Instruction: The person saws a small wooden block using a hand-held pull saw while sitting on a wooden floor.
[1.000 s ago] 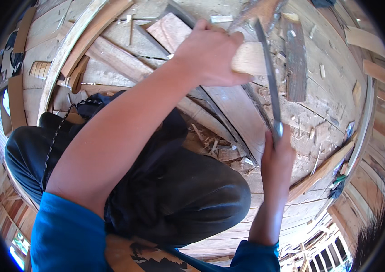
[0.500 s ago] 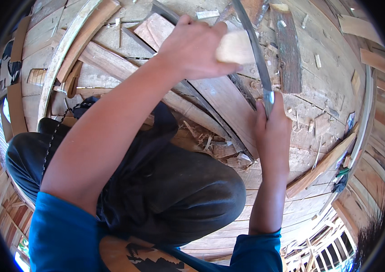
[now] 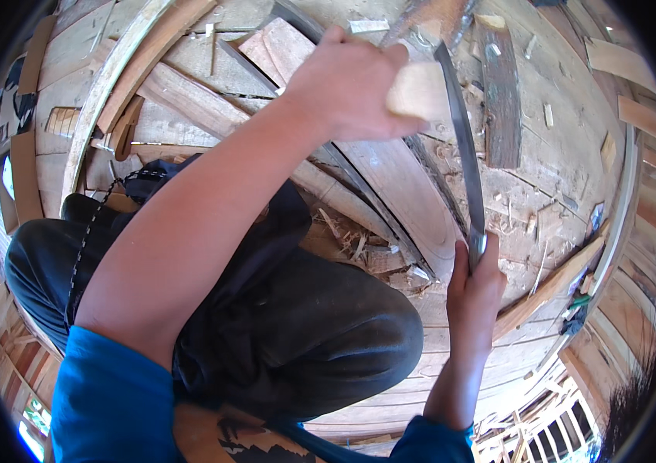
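Note:
My left hand (image 3: 355, 89) is closed round a pale wooden block (image 3: 419, 91), holding it above a long reddish plank with its thumb along the lower edge. In my right hand (image 3: 476, 279) is a long knife (image 3: 464, 131), its narrow, slightly curved dark blade pointing up and away. The fingers wrap round the handle and hide most of it; a shiny metal collar shows above the thumb. Beside the block's right end runs the upper part of the blade; whether it touches the wood I cannot tell. Under both hands lies the plank (image 3: 401, 174).
A bark-edged slab (image 3: 501, 96) lies at the far right. Long curved strips (image 3: 123, 77) and a bamboo pole (image 3: 347, 202) lie to the left and middle. Wood shavings (image 3: 362, 245) litter the board floor. My bent knee (image 3: 343, 332) is close below the plank.
My right hand has drawn the knife down toward me, so its tip has come into view. My left hand and the block have shifted slightly right in the picture.

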### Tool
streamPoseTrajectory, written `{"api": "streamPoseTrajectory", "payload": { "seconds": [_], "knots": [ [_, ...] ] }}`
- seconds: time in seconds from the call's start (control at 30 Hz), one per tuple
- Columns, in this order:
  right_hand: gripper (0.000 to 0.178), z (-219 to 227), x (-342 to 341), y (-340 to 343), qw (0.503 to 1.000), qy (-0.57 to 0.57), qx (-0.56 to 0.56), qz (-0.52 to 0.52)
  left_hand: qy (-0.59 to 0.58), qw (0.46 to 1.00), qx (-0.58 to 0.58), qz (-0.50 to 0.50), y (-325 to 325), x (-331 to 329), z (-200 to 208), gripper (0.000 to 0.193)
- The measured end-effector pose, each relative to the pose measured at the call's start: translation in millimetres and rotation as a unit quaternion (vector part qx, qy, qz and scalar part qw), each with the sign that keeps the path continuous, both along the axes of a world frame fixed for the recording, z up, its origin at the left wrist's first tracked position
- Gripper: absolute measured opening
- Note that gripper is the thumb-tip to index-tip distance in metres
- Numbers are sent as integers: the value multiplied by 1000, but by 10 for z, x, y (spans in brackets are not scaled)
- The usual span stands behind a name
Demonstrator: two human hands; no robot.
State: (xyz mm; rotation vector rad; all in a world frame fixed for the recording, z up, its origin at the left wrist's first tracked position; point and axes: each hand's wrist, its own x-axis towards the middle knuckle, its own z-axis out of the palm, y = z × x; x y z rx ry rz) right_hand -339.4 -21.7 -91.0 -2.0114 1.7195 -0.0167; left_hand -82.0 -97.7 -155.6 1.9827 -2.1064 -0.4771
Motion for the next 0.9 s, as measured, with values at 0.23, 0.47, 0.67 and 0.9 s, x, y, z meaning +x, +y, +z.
{"api": "streamPoseTrajectory", "payload": {
  "seconds": [0.23, 0.47, 0.67, 0.9],
  "knots": [
    [16, -164, 265, -363, 998, -12, -28, 48, 7, 999, -34, -16, -19, -4, -42, 72],
    [17, -77, -38, -20, 1000, -28, 0, 9, -9, 1000, 8, -14, 9, -18, -19, 72],
    [17, -96, 141, -273, 1000, -21, -9, 17, 4, 1000, 19, -1, -58, 42, 35, 75],
    [19, -150, 319, -353, 997, -27, -26, 72, -14, 998, -58, -4, 12, 82, -4, 71]
  ]
}}
